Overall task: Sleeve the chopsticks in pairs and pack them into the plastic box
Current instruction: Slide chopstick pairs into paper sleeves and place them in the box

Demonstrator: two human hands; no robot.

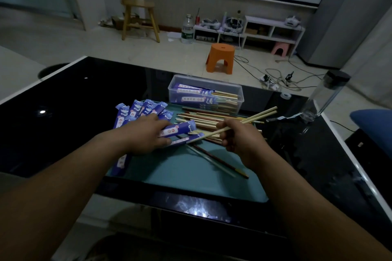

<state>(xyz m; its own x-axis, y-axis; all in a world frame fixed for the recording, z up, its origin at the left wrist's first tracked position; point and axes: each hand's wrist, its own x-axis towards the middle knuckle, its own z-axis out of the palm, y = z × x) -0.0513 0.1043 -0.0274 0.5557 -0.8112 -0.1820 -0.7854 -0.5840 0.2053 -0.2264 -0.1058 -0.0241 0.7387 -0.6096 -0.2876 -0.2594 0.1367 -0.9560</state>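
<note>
My left hand [146,133] holds a blue paper sleeve [179,128] with its open mouth facing right. My right hand [239,135] grips a pair of pale chopsticks [258,115], their tips just at the sleeve's mouth. Several empty blue sleeves [137,110] lie fanned out behind my left hand. A heap of loose pale and dark chopsticks [203,115] lies on the teal mat [182,174]. The clear plastic box [205,93] stands behind the heap, with several sleeved pairs inside.
The mat lies on a black glass table [63,116] with white edges. A clear bottle with a black lid [324,95] stands at the right, a roll of tape [285,95] near it. Two loose chopsticks [220,163] lie near the mat's middle.
</note>
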